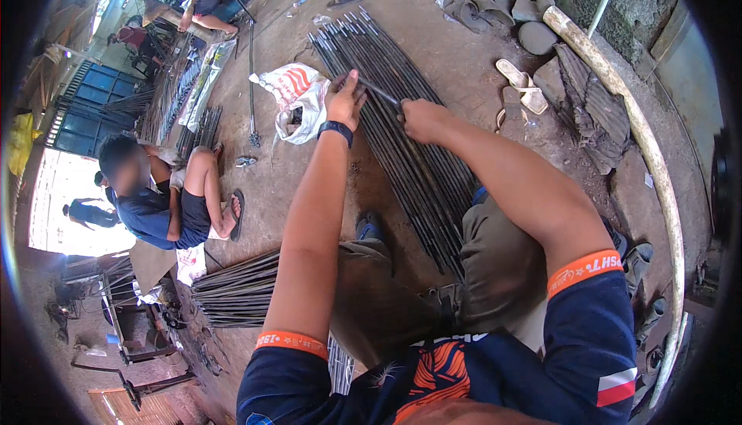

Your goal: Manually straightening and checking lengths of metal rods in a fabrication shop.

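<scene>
My right hand is closed around one end of a slim grey metal rod, which slants up to the left. At the rod's other end, my left hand, with a dark band on its wrist, has its fingers curled and its thumb pointing up; the rod runs in behind the thumb. Both hands are above a wide bundle of long dark metal rods lying side by side on the floor, with lighter tips at the far end. My knees are on either side of the bundle's near end.
A white sack stands left of the bundle. Another person sits on the floor at left, near a second rod pile. Sandals, a dark cloth and a long pale pole lie at right. More people are farther back.
</scene>
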Motion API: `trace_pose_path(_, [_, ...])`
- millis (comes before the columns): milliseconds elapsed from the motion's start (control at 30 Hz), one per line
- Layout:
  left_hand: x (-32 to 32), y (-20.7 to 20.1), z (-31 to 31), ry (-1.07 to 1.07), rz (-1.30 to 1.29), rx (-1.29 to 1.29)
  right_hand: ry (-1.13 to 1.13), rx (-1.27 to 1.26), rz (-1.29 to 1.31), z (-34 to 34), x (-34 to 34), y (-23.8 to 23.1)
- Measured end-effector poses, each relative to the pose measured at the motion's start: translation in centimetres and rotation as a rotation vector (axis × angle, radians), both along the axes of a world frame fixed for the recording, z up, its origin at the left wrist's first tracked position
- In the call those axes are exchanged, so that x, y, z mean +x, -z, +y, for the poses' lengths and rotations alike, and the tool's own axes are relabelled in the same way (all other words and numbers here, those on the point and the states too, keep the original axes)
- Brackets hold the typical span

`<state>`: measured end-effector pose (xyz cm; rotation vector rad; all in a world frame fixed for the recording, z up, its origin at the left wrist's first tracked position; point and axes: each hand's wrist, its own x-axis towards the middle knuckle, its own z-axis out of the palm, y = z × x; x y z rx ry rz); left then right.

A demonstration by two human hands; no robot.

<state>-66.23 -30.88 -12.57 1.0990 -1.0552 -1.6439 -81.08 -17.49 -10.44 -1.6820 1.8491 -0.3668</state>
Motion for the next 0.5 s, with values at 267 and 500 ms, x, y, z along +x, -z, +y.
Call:
trace_pose_path(267, [0.2, -1.4, -0.5, 0.055, 0.106, 0.154, 0.022, 0.015, 0.020, 0.0, 0.2, -0.1])
trace_pose_path(500, [0.1, -1.6, -0.2, 0.034, 0.071, 0.002, 0.014, 0.010, 0.015, -0.1, 0.4, -0.1])
